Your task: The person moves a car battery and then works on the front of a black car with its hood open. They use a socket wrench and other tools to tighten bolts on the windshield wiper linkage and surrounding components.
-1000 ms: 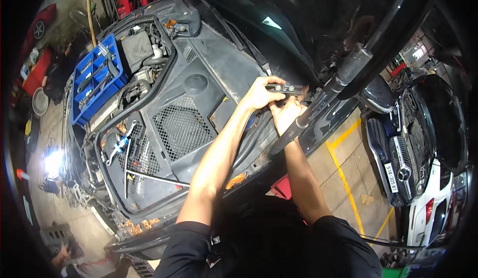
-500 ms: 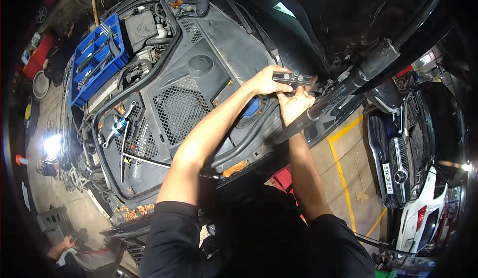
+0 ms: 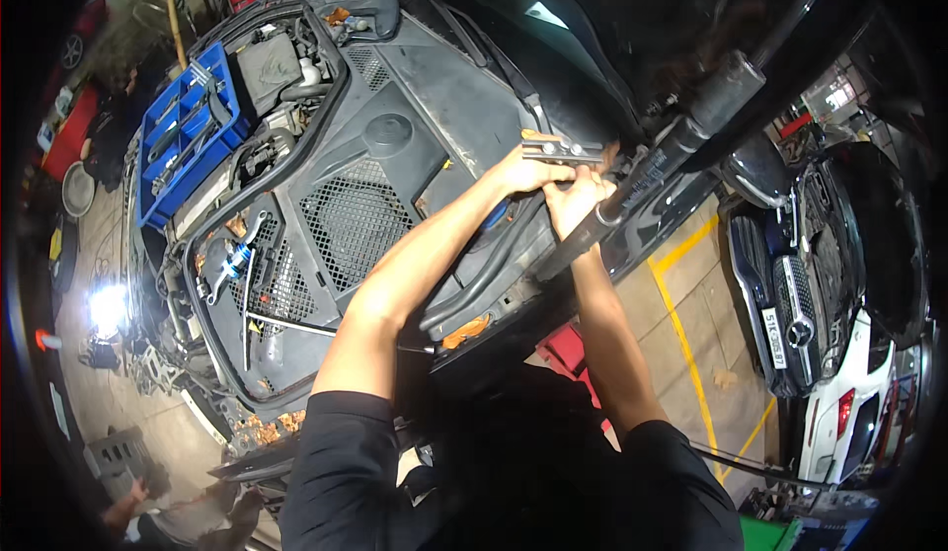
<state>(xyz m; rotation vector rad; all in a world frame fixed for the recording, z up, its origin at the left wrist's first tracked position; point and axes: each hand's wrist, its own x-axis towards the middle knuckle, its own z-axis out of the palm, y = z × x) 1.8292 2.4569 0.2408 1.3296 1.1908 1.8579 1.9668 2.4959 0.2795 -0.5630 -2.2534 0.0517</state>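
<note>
My left hand (image 3: 521,171) grips a short dark metal bar with two round bolt-like fittings (image 3: 559,149) at the upper corner of the engine bay, beside the windscreen. My right hand (image 3: 575,201) is just below it, fingers curled up beneath the bar; what they hold is hidden. A thick black cylindrical strut (image 3: 642,191) runs diagonally past my right hand and crosses over my right forearm. The grey plastic cowl (image 3: 462,107) with mesh panels lies under my left forearm.
A blue tool tray (image 3: 188,131) rests on the engine bay. Blue-and-silver tools (image 3: 235,260) and a long rod lie on the cowl. A work light (image 3: 107,304) shines at left. Another person's arm (image 3: 128,497) shows at lower left. Parked cars (image 3: 790,304) stand right, beside yellow floor lines.
Both hands stay at the same corner with the bar. My left forearm has swung leftward and my left hand has shifted slightly, its fingertips now showing over the bar's upper side.
</note>
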